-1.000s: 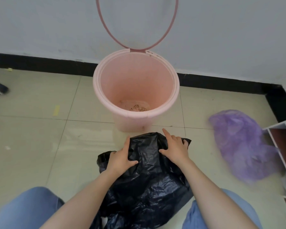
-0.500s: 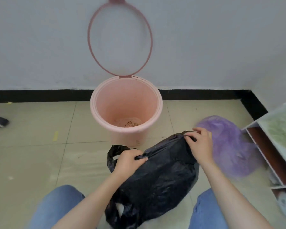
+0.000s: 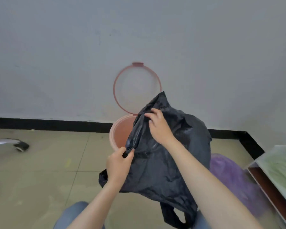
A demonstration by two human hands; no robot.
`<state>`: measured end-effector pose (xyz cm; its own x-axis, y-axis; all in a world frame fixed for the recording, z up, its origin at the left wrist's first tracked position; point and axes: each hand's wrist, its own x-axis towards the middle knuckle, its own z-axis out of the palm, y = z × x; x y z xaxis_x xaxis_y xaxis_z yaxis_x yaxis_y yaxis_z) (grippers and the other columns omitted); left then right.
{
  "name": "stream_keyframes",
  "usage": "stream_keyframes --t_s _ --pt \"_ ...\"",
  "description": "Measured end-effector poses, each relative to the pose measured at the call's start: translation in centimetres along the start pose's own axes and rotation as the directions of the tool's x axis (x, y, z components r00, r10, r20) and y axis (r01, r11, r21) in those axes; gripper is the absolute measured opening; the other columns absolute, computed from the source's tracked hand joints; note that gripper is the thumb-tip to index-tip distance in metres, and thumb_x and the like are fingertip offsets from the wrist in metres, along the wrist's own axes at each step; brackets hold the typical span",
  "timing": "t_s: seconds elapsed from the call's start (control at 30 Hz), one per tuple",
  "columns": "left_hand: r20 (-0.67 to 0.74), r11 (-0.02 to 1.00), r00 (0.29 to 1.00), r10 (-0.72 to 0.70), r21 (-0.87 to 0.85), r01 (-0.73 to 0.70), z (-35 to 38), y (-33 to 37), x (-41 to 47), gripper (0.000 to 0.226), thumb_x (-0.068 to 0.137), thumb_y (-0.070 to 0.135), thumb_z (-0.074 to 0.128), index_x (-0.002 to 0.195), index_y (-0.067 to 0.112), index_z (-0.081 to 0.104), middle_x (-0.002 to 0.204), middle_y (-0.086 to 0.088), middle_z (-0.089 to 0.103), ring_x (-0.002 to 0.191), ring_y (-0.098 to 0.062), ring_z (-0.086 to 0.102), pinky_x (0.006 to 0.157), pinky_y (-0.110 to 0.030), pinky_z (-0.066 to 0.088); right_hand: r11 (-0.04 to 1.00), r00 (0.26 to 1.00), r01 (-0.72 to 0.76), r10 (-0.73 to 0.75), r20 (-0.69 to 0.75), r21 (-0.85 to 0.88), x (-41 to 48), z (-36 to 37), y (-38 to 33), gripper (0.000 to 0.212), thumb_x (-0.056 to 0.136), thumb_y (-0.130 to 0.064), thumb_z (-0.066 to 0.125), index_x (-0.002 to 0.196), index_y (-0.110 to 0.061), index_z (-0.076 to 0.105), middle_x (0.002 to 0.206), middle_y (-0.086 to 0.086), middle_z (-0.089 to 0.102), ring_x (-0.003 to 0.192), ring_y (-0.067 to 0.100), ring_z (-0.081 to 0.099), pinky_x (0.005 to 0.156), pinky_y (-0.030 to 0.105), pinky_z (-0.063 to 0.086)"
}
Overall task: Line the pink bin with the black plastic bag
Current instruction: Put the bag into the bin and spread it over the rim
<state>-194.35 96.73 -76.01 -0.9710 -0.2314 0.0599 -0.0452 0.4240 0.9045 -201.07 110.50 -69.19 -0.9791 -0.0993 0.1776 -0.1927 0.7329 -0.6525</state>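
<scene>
The pink bin (image 3: 118,132) stands on the floor against the wall, its ring lid (image 3: 137,87) tipped up behind it. A crumpled black plastic bag (image 3: 163,161) hangs in the air in front of the bin and hides most of its opening. My left hand (image 3: 119,164) pinches a bunched edge of the bag low on its left side. Higher up, my right hand (image 3: 158,125) grips a fold of the bag near its top. A handle loop of the bag dangles at the bottom (image 3: 173,218).
A purple plastic bag (image 3: 234,180) lies on the tiled floor to the right of the bin. A low cabinet (image 3: 274,177) stands at the right edge. At the left, a chair-leg caster (image 3: 18,145) rests on the floor. My knees in blue jeans (image 3: 73,215) show at the bottom.
Both hands have lifted the black bag from the floor up in front of the bin. My right hand rose higher than the left. The view tilted up toward the wall.
</scene>
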Motion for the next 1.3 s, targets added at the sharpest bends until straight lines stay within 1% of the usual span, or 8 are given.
stream_keyframes --t_s 0.17,0.33,0.43,0.6,0.83,0.97,1.17,1.3 --pt "-0.161 0.971 0.958 -0.239 -0.04 0.235 -2.6 -2.6 0.7 0.043 0.087 0.017 0.056 0.047 0.015 0.04 0.048 -0.003 0.047 0.047 -0.016 0.04 0.047 -0.03 0.024 0.997 0.961 0.043 -0.023 0.277 -0.068 1.2 6.1 -2.3 0.045 0.096 -0.003 0.032 0.14 -0.014 0.033 0.157 0.01 0.004 0.145 0.025 0.006 0.117 0.031 0.01" --pt "-0.21 0.95 0.929 -0.305 0.01 0.314 -3.6 -3.8 1.0 0.024 0.086 0.034 0.057 0.087 0.01 0.058 0.089 -0.013 0.063 0.078 -0.027 0.057 0.064 -0.033 0.04 0.955 0.986 -0.076 0.03 -0.164 -0.287 0.7 5.2 1.5 0.044 0.093 -0.025 0.043 0.136 -0.015 0.041 0.153 0.019 0.021 0.142 0.034 0.015 0.115 0.043 0.018" --pt "-0.16 0.935 0.949 -0.271 0.189 0.299 -3.2 -4.0 2.3 0.082 0.082 0.052 0.054 0.143 0.011 0.017 0.15 -0.019 0.024 0.137 -0.036 0.025 0.107 -0.049 0.029 0.863 0.808 -0.504 0.465 -0.363 -0.017 1.1 2.9 6.6 0.054 0.092 -0.041 0.045 0.141 -0.023 0.031 0.153 0.02 0.017 0.142 0.035 0.014 0.114 0.048 0.019" --pt "0.341 0.973 0.922 -0.186 0.195 0.124 -0.7 -4.5 5.6 0.086 0.081 0.06 0.048 0.141 0.043 -0.012 0.157 -0.006 -0.017 0.145 -0.032 0.004 0.116 -0.05 0.018 0.791 0.859 -0.444 0.509 -0.051 0.422 0.5 3.8 10.4 0.061 0.092 -0.041 0.045 0.146 -0.026 0.018 0.153 0.009 0.023 0.139 0.027 0.026 0.113 0.04 0.025" --pt "0.508 0.629 0.834 -0.213 0.725 -0.281 4.3 -4.2 7.4 0.061 0.091 0.054 0.032 0.145 0.032 0.013 0.159 0.0 0.0 0.144 -0.03 0.004 0.115 -0.051 0.012 0.925 0.856 -0.023 0.215 0.47 -0.38 3.5 8.7 12.3 0.06 0.094 -0.042 0.04 0.145 -0.02 0.018 0.15 0.013 0.027 0.134 0.033 0.031 0.106 0.045 0.033" --pt "0.511 0.521 0.779 -0.364 0.804 -0.285 5.4 -3.8 8.3 0.046 0.092 0.05 0.032 0.101 0.019 0.064 0.137 -0.007 0.051 0.14 -0.031 0.02 0.115 -0.056 0.006 0.872 0.576 0.043 0.378 0.725 -0.488 5.3 10.0 13.0 0.04 0.097 -0.032 0.037 0.124 -0.005 0.05 0.131 0.017 0.052 0.113 0.034 0.052 0.092 0.041 0.044" --pt "0.493 0.52 0.773 -0.4 0.816 -0.251 6.6 -2.3 9.6 0.047 0.091 0.033 0.047 0.051 0.017 0.027 0.057 -0.004 0.04 0.062 -0.024 0.046 0.094 -0.041 0.039 0.951 0.885 -0.035 0.172 0.433 -0.308 4.0 6.3 13.5 0.038 0.095 -0.035 0.035 0.125 -0.019 0.052 0.137 0.013 0.047 0.124 0.032 0.041 0.102 0.043 0.038" --pt "0.473 0.573 0.77 -0.429 0.801 -0.172 7.3 -2.1 10.5 0.047 0.085 0.019 0.055 0.052 0.016 0.023 0.052 -0.002 0.028 0.046 -0.017 0.027 0.049 -0.029 0.027 0.945 0.858 -0.273 0.324 0.399 -0.181 -0.5 2.3 14.6 0.071 0.083 -0.06 0.048 0.143 -0.04 0.014 0.156 0.007 -0.001 0.142 0.034 0.004 0.113 0.05 0.021"
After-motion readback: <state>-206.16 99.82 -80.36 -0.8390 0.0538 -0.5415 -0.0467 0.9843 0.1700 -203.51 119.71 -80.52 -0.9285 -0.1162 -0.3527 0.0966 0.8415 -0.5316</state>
